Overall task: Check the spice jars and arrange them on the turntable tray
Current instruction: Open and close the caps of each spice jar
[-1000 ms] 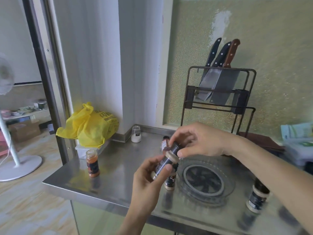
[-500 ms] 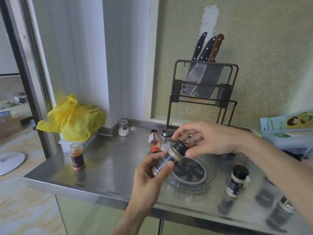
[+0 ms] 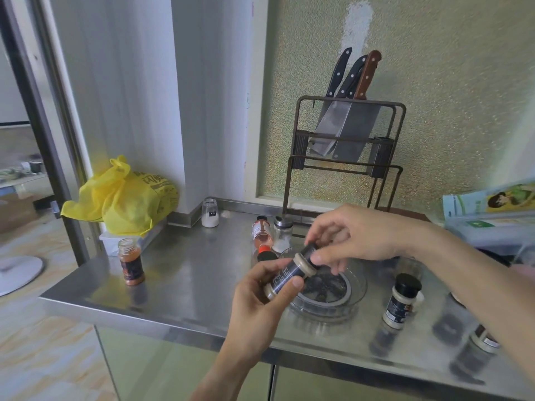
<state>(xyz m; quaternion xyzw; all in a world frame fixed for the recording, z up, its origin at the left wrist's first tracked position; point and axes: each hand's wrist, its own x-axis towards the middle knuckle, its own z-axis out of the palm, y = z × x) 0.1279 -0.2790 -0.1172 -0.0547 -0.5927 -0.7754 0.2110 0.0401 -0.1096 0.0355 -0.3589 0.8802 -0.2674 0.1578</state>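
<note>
My left hand holds a dark-labelled spice jar tilted above the counter. My right hand has its fingers pinched on the jar's black cap. Below them sits the clear turntable tray with a dark centre and no jars on it. A black-capped jar stands right of the tray. An orange-filled open jar stands far left. A red-capped jar, a glass shaker and a black-lidded jar are behind the tray. Another jar shows under my right forearm.
A knife rack with cleavers stands at the back wall. A yellow bag lies on a white box at the left. A small white salt jar sits near the corner. Packages lie at the right. The steel counter's front edge is close.
The camera has tilted slightly. My right hand has shifted on the black cap, and the jar stays held tilted in my left hand.
</note>
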